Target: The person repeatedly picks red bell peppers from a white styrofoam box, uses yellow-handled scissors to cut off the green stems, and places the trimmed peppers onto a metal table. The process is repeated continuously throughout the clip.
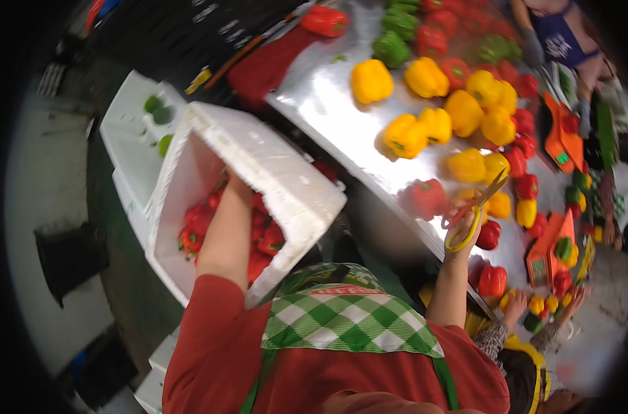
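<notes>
My left hand (229,183) reaches down into a white foam box (272,172) that stands tilted beside the metal table. Its fingers are hidden among the red bell peppers (202,219) inside, so I cannot tell whether they grip one. Over the table's near edge, my right hand (468,239) is closed around a pair of scissors (475,209) with yellow and red handles, the blades pointing up and away. A single red bell pepper (428,199) lies just left of that hand.
Yellow bell peppers (405,136) and green bell peppers (391,50) cover the metal table (314,90). Orange scales (564,138) stand at the right, where co-workers' hands (515,306) handle small peppers. Another white box (131,114) with green peppers sits behind mine; black crates (189,34) stand beyond.
</notes>
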A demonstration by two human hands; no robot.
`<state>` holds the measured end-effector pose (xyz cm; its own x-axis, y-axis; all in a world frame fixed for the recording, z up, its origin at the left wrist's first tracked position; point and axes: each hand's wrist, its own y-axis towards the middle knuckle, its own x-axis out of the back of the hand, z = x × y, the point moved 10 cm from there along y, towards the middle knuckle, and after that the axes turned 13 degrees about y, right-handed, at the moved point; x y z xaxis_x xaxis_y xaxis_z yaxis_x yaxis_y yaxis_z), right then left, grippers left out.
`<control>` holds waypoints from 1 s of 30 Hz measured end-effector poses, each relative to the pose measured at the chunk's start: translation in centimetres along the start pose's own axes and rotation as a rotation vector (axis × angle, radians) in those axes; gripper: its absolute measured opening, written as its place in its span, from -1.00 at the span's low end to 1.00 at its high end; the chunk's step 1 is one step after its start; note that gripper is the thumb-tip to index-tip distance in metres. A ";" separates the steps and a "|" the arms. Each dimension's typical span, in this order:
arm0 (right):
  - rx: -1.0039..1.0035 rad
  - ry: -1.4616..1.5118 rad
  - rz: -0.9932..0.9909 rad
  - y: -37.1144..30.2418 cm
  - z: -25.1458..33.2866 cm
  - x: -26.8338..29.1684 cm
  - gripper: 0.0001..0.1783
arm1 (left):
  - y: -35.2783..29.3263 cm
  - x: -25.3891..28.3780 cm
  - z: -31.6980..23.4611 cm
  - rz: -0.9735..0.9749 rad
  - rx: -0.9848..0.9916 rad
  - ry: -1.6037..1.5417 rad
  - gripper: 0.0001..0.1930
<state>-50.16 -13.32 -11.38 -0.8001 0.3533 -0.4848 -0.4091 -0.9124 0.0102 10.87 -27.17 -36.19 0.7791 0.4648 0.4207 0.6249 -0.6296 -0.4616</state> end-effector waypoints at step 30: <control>-0.514 -0.035 1.046 -14.4 -0.4 -25.4 -0.15 | -32.7 16.3 -15.9 0.896 -0.126 -1.341 -0.27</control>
<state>-23.74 -9.21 0.47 -0.6565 -0.6230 -0.4254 0.6773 -0.7350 0.0312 2.31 -8.90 -1.82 0.3960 0.0777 -0.9149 0.0141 -0.9968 -0.0786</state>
